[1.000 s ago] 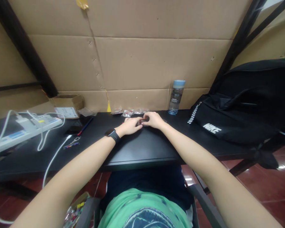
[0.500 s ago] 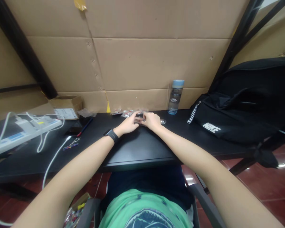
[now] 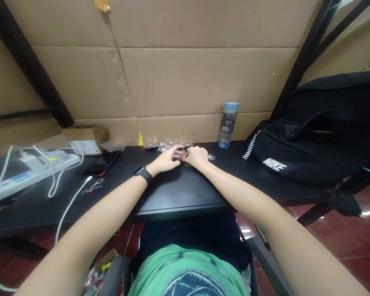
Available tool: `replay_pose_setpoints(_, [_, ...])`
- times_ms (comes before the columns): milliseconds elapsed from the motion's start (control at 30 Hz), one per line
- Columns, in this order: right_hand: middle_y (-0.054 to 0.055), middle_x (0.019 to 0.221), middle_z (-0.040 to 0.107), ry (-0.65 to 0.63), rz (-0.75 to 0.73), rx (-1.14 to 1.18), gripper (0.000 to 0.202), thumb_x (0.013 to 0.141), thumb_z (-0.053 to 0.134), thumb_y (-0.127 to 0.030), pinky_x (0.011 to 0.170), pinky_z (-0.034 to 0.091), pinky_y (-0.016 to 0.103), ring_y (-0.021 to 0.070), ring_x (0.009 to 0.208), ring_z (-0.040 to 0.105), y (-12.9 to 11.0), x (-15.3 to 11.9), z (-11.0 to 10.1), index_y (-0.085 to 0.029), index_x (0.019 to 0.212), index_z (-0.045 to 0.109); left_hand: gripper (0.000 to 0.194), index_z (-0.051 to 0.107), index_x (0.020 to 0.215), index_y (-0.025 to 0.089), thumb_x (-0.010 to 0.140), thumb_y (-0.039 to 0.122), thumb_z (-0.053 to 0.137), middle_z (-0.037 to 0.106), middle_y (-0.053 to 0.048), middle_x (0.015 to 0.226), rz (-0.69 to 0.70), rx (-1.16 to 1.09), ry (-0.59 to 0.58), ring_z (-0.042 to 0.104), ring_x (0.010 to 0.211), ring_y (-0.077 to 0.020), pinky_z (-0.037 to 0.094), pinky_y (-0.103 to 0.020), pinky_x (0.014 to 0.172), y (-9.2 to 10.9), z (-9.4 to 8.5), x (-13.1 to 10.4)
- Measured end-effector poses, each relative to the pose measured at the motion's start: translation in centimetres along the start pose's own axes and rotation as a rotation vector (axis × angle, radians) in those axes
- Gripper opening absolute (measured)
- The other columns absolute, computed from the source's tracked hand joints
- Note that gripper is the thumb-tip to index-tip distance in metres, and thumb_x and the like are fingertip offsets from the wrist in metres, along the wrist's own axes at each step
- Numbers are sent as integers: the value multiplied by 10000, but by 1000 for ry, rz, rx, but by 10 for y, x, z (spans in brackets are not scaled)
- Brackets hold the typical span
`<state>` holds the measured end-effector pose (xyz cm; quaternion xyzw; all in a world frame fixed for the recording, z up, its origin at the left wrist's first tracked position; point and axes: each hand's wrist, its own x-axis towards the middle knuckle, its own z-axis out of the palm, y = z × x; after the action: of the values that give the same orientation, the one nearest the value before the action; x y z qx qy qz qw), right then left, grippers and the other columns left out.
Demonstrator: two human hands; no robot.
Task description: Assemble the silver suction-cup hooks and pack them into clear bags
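Note:
Out on the black table (image 3: 179,191), my left hand (image 3: 167,159) and my right hand (image 3: 197,157) meet at the fingertips. Between them is a small, shiny, see-through piece (image 3: 184,153), mostly covered by the fingers, so its kind is unclear. My left fingers are curled around its left side, thumb nearest me. On the other side, my right hand is closed with the knuckles up. Just right of that hand lies a small round clear item (image 3: 211,156). Small clear plastic packets (image 3: 165,146) with reddish contents lie behind my hands, along the wall.
Rightward stand a water bottle (image 3: 227,125) with a blue cap and a black bag (image 3: 283,152). To the left are a small cardboard box (image 3: 88,137), a phone (image 3: 99,166), a keychain (image 3: 93,188), a white power strip (image 3: 33,172) and cables. Cardboard (image 3: 197,78) lines the back.
My fingers have shifted slightly around the small piece, and more of its whitish, shiny surface shows between them. Both arms stay nearly in place.

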<state>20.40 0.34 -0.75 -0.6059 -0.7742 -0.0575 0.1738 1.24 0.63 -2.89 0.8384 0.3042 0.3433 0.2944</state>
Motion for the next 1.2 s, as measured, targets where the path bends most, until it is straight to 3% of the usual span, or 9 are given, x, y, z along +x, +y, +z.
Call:
replay_pose_setpoints(200, [92,890,773,-34,-174,113,312,806,771,-512,730,465,277,248,846,716,15,3,-6,-204,853,762,633,487,1378,178,761,71,578,706,-141,1230,49,168,28,721,1129,-248,574,-393,993,2,1,1])
replay_pose_setpoints(267, [46,835,756,-46,-268,170,208,836,759,-412,712,443,249,197,791,684,25,5,-11,-205,862,757,566,578,1284,188,731,77,621,714,-113,1214,62,264,35,706,1126,-254,545,-400,1025,5,0,0])
replay_pose_setpoints(333, [32,851,748,-42,-335,224,140,904,663,-248,728,436,235,162,776,656,36,7,-16,-193,992,757,507,640,1205,206,710,96,661,721,-87,1197,61,361,41,698,1106,-266,531,-409,1025,8,0,-2])
replay_pose_setpoints(433, [45,943,752,-60,-401,291,346,871,548,-15,761,446,223,146,820,651,50,10,-19,-176,1099,752,428,679,1171,230,746,188,705,730,-70,1168,45,485,53,692,1095,-292,516,-435,1011,14,1,-5])
replay_pose_setpoints(533, [41,1002,758,-122,-451,340,444,768,579,68,742,463,211,142,814,660,56,11,-18,-190,1067,782,390,686,1180,239,797,299,726,729,-74,1171,34,574,75,679,1117,-313,492,-451,1014,20,5,-6])
replay_pose_setpoints(733, [26,963,765,-174,-484,400,358,733,772,-61,754,485,236,158,805,654,51,12,-13,-207,1059,801,168,729,1016,211,895,299,651,750,-83,1029,14,655,129,701,969,-275,508,-381,893,21,8,-4])
replay_pose_setpoints(933, [41,920,778,-179,-446,435,332,703,864,-174,721,491,251,180,791,674,54,13,-13,-189,1031,814,191,746,947,210,963,271,566,770,-59,895,-2,611,184,696,805,-227,498,-322,774,15,0,-1])
replay_pose_setpoints(1067, [43,925,800,-179,-433,475,143,828,787,-294,770,498,271,191,818,699,55,13,-12,-202,928,834,206,737,930,211,976,288,552,779,-48,898,-4,540,203,697,807,-221,495,-317,780,18,-2,0])
replay_pose_setpoints(1200, [47,935,813,-195,-414,518,148,871,729,-293,819,504,282,202,855,712,56,14,-13,-194,890,837,206,678,1069,196,983,335,553,767,-42,900,-16,440,199,708,781,-198,520,-299,766,19,-1,0])
